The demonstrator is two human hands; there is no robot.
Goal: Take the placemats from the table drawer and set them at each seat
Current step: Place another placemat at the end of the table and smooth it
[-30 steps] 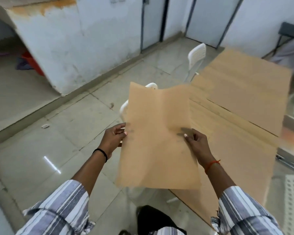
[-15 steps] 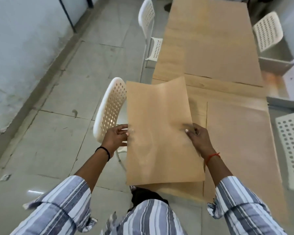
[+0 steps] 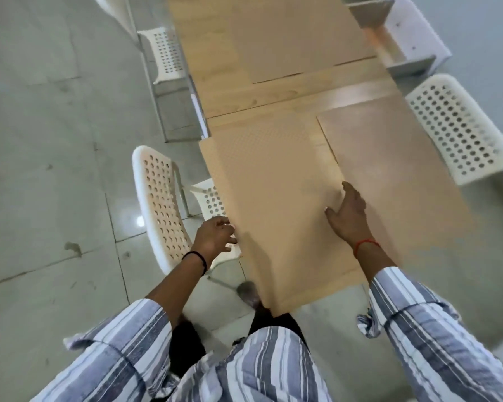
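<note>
Placemat (image 3: 273, 204) lies at the table's (image 3: 273, 94) near left corner, overhanging the edge. I see my left hand (image 3: 215, 236) pinching its nine o'clock edge; my right hand (image 3: 347, 216) rests flat at three o'clock. Another placemat (image 3: 389, 169) sits just beside.

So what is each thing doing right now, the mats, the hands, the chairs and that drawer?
Near-left placemat: on the table, overhanging its left and near edges.
Left hand: holds that mat's left edge.
Right hand: fingers flat on the mat.
Near-right placemat: lying flat.
Far placemat: lying flat.
Table drawer: pulled open.
Near-left chair: by the mat's seat.
</note>
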